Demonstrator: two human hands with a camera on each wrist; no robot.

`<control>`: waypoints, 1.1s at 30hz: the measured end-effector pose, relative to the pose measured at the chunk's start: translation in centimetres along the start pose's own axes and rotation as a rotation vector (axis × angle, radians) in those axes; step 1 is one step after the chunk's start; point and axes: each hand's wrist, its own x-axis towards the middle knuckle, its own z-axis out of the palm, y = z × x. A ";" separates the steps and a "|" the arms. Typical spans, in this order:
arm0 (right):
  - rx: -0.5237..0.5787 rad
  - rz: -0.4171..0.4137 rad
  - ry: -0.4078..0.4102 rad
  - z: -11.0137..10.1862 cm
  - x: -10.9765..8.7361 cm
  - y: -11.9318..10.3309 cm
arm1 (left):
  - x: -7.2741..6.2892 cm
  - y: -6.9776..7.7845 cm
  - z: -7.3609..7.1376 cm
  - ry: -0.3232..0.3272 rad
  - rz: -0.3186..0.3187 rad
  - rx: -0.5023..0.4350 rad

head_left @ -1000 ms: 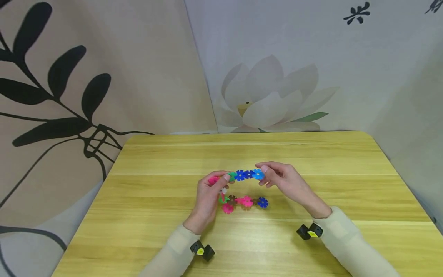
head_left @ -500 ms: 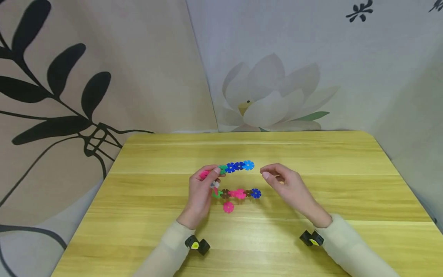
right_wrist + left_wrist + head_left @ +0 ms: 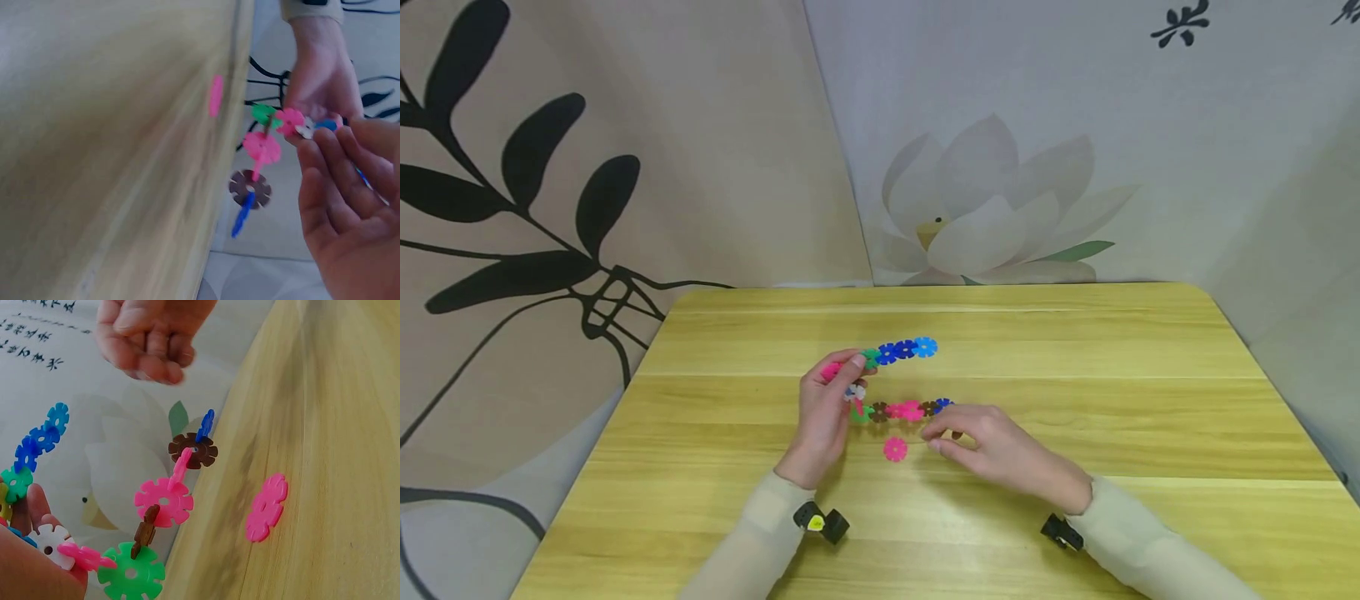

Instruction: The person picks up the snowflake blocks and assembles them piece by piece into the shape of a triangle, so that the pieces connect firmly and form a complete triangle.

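Observation:
My left hand (image 3: 822, 421) grips a chain of interlocking plastic snowflake discs (image 3: 887, 354) near its bend, thumb on top. One arm of the chain runs through green and several blue discs. The lower arm has green, brown, pink and dark blue discs, with a brown disc (image 3: 201, 454) near its end. White and pink discs (image 3: 53, 545) lie close against the left palm. On the table, apart from the chain, lies a loose pink disc (image 3: 895, 449). To its right hovers my right hand (image 3: 1000, 450), fingers loosely bent and holding nothing; it partly covers the chain's lower end.
The wooden table (image 3: 1075, 350) spreads around both hands. Behind it hangs a pale curtain (image 3: 737, 167) printed with dark leaves and a white flower. A small black camera (image 3: 1062, 532) sits on the right wrist.
My right hand has let go of the chain's light blue end and moved down and left toward the loose pink disc. My left hand has shifted left and slightly away with the chain.

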 end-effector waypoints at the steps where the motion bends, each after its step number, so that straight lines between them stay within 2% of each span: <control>1: -0.008 -0.001 -0.039 0.2 0.1 0.0 | 0.0 0.0 0.0 0.001 0.001 0.002; 6: -0.029 0.033 -0.217 1.2 0.8 -0.2 | 0.1 0.1 -0.1 0.007 -0.001 0.008; 9: -0.066 0.018 -0.296 1.8 1.3 -0.2 | 0.1 0.1 -0.2 0.007 -0.001 -0.001; 13: -0.151 -0.015 -0.370 2.5 1.8 -0.2 | 0.1 0.2 -0.3 0.003 0.001 -0.009; 19: -0.259 0.013 -0.471 3.2 1.9 -0.1 | 0.1 0.1 -0.3 0.005 -0.004 -0.001; 22: -0.276 0.024 -0.490 3.2 1.8 -0.1 | 0.1 0.0 -0.3 0.006 -0.004 0.004; 26: -0.247 0.019 -0.463 3.0 1.6 0.1 | 0.1 -0.1 -0.3 0.001 -0.003 0.010; 29: -0.241 -0.014 -0.430 3.0 1.6 0.3 | 0.1 -0.1 -0.2 -0.007 -0.005 0.007; 33: -0.285 -0.063 -0.387 3.3 1.5 0.5 | 0.0 -0.2 0.0 -0.018 -0.014 -0.013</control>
